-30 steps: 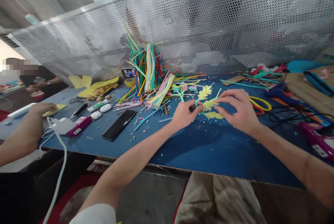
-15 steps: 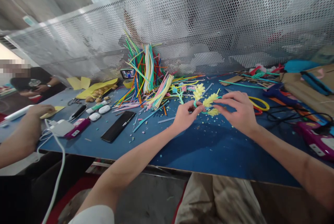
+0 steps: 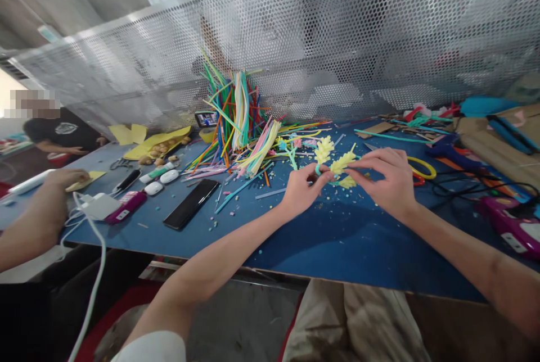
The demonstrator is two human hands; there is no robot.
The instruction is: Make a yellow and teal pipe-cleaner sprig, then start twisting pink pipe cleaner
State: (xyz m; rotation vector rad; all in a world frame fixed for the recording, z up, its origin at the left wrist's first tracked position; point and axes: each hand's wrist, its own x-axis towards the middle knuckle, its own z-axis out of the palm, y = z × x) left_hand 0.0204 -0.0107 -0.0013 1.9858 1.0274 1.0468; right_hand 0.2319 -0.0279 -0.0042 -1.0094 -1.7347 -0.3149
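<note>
Above the blue table, my left hand (image 3: 301, 190) is closed on the base of a pipe-cleaner plant (image 3: 324, 151). Its pale yellow, leaf-like sprigs are fuzzy, and a bit of teal shows at the left fingertips. My right hand (image 3: 388, 182) pinches the tip of the yellow sprig on the right between thumb and fingers. A third sprig points down between the hands, and the stem is partly hidden by my fingers. Just behind my left hand, a light blue and green pipe-cleaner flower (image 3: 290, 151) lies on the table.
Many coloured pipe cleaners (image 3: 240, 114) stand bundled before a perforated metal screen (image 3: 337, 41). A black phone (image 3: 191, 204), purple power strip (image 3: 126, 207) and co-worker's arm (image 3: 37, 216) are on the left. Yellow-handled scissors (image 3: 424, 168), black cables and blue pliers (image 3: 512, 131) lie right.
Both hands and the yellow plant have shifted slightly to the right, and the grip stays the same. At the far left, the person in a dark shirt has moved their body and arms.
</note>
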